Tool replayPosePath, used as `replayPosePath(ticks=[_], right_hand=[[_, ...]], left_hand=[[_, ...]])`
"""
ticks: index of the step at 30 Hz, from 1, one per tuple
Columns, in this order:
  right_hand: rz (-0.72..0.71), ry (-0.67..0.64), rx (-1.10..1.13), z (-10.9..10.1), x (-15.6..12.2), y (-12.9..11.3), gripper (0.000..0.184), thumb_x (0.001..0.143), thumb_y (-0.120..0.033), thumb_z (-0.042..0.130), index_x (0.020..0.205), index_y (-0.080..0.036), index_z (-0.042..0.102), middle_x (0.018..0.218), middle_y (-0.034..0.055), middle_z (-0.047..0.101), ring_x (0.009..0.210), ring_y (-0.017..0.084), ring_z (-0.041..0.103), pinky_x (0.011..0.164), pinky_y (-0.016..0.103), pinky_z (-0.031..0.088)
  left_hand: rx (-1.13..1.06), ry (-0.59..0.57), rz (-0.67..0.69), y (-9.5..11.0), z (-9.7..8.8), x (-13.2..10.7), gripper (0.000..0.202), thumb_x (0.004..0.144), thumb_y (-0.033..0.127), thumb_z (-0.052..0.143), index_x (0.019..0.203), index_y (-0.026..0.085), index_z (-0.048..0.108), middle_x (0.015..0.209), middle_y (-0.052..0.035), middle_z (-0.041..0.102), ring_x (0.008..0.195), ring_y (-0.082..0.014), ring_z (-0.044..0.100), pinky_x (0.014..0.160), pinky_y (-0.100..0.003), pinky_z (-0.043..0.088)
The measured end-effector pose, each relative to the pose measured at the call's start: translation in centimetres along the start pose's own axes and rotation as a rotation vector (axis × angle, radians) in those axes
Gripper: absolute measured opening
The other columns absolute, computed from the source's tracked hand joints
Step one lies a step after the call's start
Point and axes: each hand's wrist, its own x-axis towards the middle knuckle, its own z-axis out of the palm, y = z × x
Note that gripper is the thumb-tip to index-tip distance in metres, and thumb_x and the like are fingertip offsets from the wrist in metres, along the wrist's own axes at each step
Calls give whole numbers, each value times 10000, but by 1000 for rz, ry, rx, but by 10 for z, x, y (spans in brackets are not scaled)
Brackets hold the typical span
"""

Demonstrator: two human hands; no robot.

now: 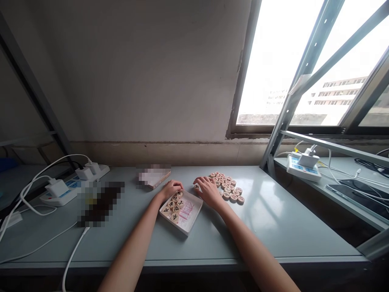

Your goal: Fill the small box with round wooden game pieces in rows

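Observation:
A shallow white box (192, 219) lies on the grey table (273, 219) in front of me, with several round wooden chess pieces (174, 206) lined up in its left part. My left hand (170, 189) rests curled on the box's far left corner, fingers closed against the rim beside the pieces. My right hand (209, 190) hovers just right of the box and pinches one wooden piece (197, 186) between its fingertips. A loose heap of wooden pieces (228, 188) lies right behind and to the right of that hand.
A small flat box (153, 177) lies behind my left hand. A power strip (73, 183) with white chargers and cables sits at the far left. A metal shelf post (291, 105) rises at the right, with another power strip (304, 167) beyond it.

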Motion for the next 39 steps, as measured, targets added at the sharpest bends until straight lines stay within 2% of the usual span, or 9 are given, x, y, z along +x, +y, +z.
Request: replayPosePath(ticks=[4,7,10,15,20,22,27,33,39], right_hand=[[14,25,-49,-5,0,0,172,856,-188,450,892,-217,616,1075,58,581,1016,217,469,912,402,270],[-19,6,-34,-7,0,-1,211,861,-166,428,907,-218,627,1074,49,599,1009,201,480,934,405,255],[-45,-17,-40,-7,-1,-2,237,868,-180,414,902,-227,644,1159,44,576,1095,214,449,971,436,225],[9,-62,-87,6,-4,3,327,877,-279,418,1173,-203,534,1316,106,459,1247,252,329,999,494,211],[69,-77,-131,15,-4,9,415,880,-359,401,1214,-133,501,1374,145,376,1299,260,247,1036,500,166],[53,-52,-132,12,-3,8,387,870,-333,426,1194,-143,516,1346,139,412,1273,258,286,1041,490,163],[48,-51,-109,0,-3,3,241,843,-225,462,1034,-199,607,1101,108,591,1060,245,479,1032,480,178],[86,-63,-102,4,-5,8,260,843,-233,453,1057,-211,598,1191,108,537,1093,273,460,1025,536,143],[118,-62,-135,8,-6,10,248,845,-246,454,1038,-211,606,1202,111,526,1096,265,461,1036,537,130]], left_hand=[[-53,-33,4,0,-1,-1,166,589,220,429,594,149,579,628,-23,567,612,-150,518,544,-236,379],[-63,-24,13,0,0,-1,162,579,214,430,583,145,577,593,-16,543,588,-143,499,533,-236,366],[-59,-10,14,1,0,0,160,570,209,433,575,142,578,585,-17,541,586,-141,493,533,-236,363],[-71,-13,5,3,1,-1,165,578,218,418,577,146,567,596,-24,549,592,-144,502,534,-233,365],[-32,6,-11,2,1,-2,171,583,236,424,590,153,573,615,-27,561,605,-152,514,541,-237,376],[-20,13,-15,2,1,-2,178,587,240,422,594,152,577,620,-31,563,615,-156,518,540,-236,378],[-48,7,-14,2,1,-2,170,579,227,423,590,147,573,594,-22,546,587,-146,504,521,-231,369],[-67,2,-26,-1,1,-1,170,595,235,437,603,149,584,630,-27,573,608,-150,522,531,-232,377],[-72,3,-40,-1,2,-1,168,590,230,431,603,150,578,609,-25,572,587,-151,520,516,-235,379]])
